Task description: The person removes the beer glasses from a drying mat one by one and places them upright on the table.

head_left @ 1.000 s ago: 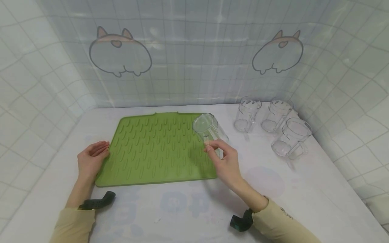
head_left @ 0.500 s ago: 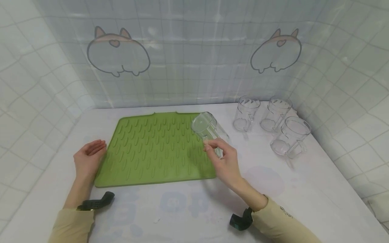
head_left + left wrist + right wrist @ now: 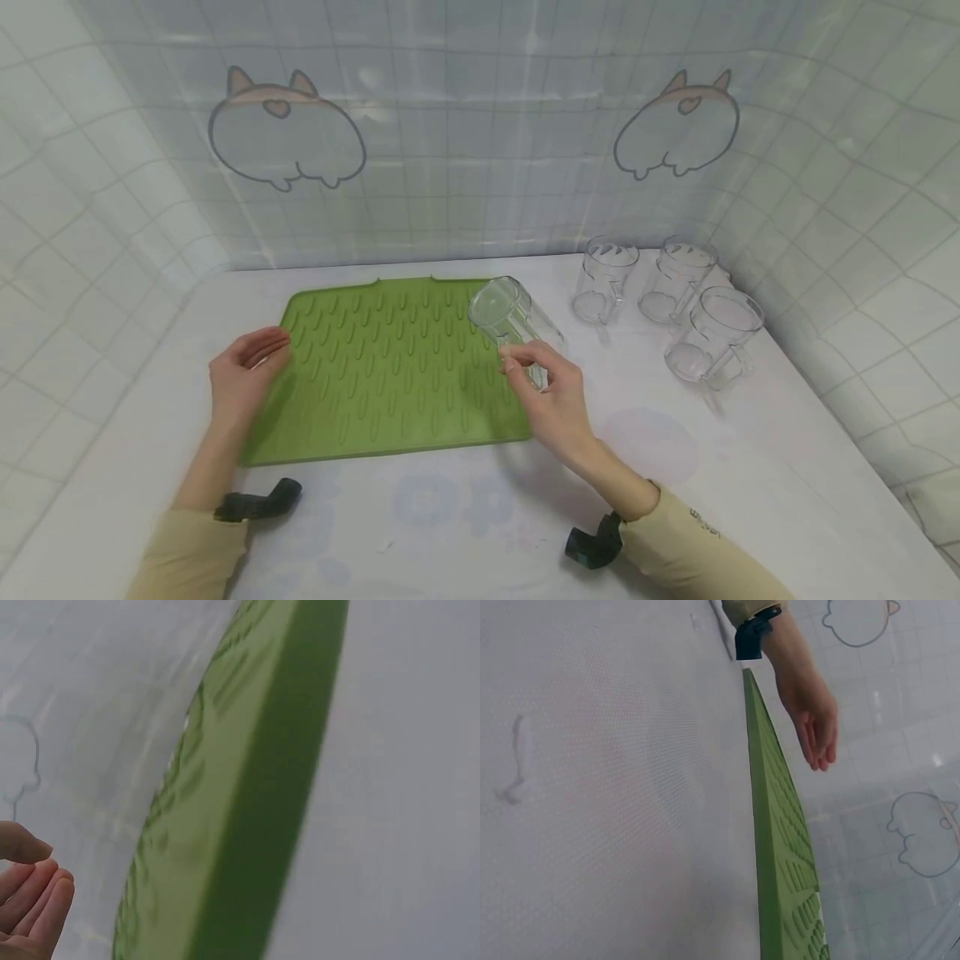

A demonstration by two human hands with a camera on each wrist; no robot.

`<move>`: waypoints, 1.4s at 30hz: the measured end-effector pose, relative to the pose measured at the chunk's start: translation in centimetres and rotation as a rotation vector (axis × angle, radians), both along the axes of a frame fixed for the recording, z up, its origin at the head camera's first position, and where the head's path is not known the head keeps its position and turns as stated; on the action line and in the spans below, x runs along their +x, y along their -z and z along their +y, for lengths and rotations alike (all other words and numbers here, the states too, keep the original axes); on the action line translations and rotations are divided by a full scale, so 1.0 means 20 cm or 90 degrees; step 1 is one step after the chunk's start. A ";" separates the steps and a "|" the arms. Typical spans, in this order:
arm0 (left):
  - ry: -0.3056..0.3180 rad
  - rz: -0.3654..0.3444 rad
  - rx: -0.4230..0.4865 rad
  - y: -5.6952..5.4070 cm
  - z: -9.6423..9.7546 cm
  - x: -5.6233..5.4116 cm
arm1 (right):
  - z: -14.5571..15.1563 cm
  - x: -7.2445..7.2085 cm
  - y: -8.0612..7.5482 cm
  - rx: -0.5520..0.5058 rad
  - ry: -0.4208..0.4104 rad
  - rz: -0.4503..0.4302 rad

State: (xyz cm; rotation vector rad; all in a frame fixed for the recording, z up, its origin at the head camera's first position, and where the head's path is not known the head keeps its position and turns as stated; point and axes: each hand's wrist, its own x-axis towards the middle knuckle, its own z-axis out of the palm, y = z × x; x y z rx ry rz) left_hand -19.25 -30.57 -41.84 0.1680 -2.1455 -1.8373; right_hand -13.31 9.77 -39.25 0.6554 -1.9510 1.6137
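A clear glass mug (image 3: 501,307) is tilted at the right end of the green ridged mat (image 3: 390,375) in the head view. My right hand (image 3: 553,404) pinches its handle between thumb and fingers. Over the mat's left edge hovers my left hand (image 3: 251,375), holding nothing, its fingers loosely bent. In the left wrist view, fingertips of the left hand (image 3: 34,907) show at the lower left beside the mat (image 3: 217,825). The right wrist view has the left hand (image 3: 814,712) above the mat's far end; the mug and right hand are out of that view.
Three more clear glass mugs stand upright at the back right: one left (image 3: 606,279), one behind right (image 3: 677,279), one nearer (image 3: 714,333). A white cloth (image 3: 420,533) covers the table. Tile-patterned sheeting (image 3: 480,167) rises at the back and sides.
My left hand has lifted from beside the mat's left edge and moved right, over that edge. My right hand and the mug have hardly moved.
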 end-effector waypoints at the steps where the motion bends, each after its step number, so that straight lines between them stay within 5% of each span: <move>1: 0.008 0.003 -0.020 -0.01 0.03 0.00 | 0.00 0.00 0.00 0.000 0.000 -0.001; 7: 0.068 0.030 -0.084 -0.09 0.22 0.02 | 0.00 0.00 0.00 0.003 -0.003 -0.009; 23: 0.241 0.017 -0.095 -0.24 0.61 0.12 | -0.01 0.02 -0.01 0.005 -0.004 -0.013; 35: 0.282 0.006 -0.122 -0.30 0.76 0.20 | -0.02 0.04 -0.02 0.005 -0.017 -0.003; 42: 0.292 0.039 -0.119 -0.31 0.85 0.23 | -0.03 0.06 -0.02 0.020 -0.034 -0.003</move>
